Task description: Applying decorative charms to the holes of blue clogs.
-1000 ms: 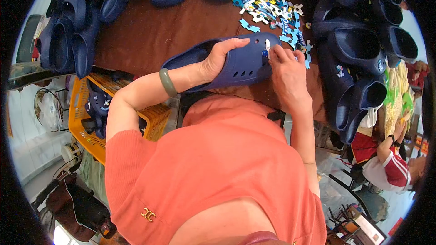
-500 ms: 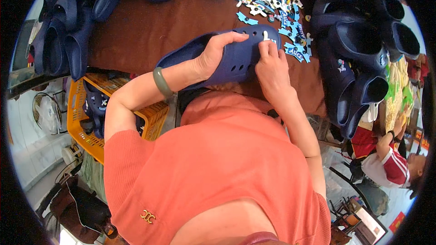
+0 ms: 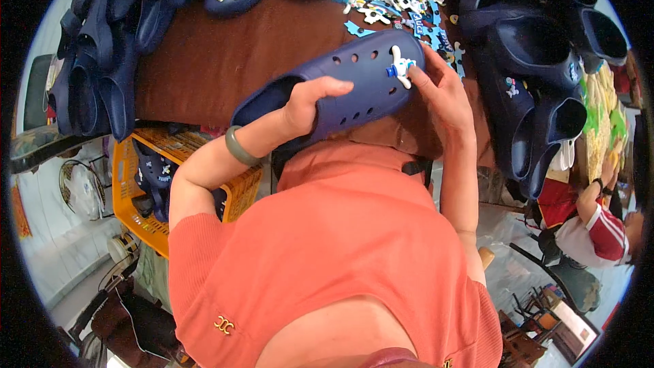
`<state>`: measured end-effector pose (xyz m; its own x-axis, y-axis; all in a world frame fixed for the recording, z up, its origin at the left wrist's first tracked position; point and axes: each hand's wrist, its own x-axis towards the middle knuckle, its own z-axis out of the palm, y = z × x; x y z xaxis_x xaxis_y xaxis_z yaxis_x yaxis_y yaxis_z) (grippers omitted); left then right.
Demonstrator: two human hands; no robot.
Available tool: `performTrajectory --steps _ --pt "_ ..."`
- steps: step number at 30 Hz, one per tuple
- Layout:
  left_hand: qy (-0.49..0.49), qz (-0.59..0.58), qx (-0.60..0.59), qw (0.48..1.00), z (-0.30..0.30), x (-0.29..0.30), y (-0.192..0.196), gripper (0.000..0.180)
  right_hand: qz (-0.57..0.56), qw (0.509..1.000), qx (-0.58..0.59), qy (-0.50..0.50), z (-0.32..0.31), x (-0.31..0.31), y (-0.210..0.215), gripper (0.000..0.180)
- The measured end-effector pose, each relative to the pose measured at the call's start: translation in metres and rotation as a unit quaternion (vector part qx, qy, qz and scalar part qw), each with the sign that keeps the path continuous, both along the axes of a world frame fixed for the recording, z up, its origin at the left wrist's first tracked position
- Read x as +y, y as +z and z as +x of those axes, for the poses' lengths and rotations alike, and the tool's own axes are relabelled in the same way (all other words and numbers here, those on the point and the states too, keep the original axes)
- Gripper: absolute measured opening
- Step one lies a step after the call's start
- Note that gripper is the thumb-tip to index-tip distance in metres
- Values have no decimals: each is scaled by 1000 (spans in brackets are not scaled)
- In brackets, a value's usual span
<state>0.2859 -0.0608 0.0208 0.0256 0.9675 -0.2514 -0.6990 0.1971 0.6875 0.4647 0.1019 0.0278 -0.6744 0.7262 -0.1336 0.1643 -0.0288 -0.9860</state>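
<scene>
A navy blue clog with round holes is held tilted above the brown cloth, its toe pointing to the right. My left hand, with a green bangle on its wrist, grips the side near the heel opening, thumb across the top. Around the toe end closes my right hand, its thumb beside a white character charm with blue parts. That charm sits on the upper of the toe, with bare holes behind it. The fingers of both hands are partly hidden by the clog.
Beyond the clog, a pile of loose charms lies on the brown cloth. More navy clogs stand left, right and at the far edge. A yellow crate holds clogs at lower left. Another person is at right.
My right hand has shifted from pressing on the charm to holding the toe end, so the charm now shows fully. My left thumb has moved back slightly. The view has shifted a little.
</scene>
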Motion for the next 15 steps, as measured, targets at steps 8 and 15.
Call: performTrajectory --steps 8,15 --pt "-33 5 60 998 1 -2 2 46 118 992 23 28 -10 -4 -12 57" --pt "60 -105 61 991 -13 23 1 45 281 956 -45 -76 -5 1 -35 34"
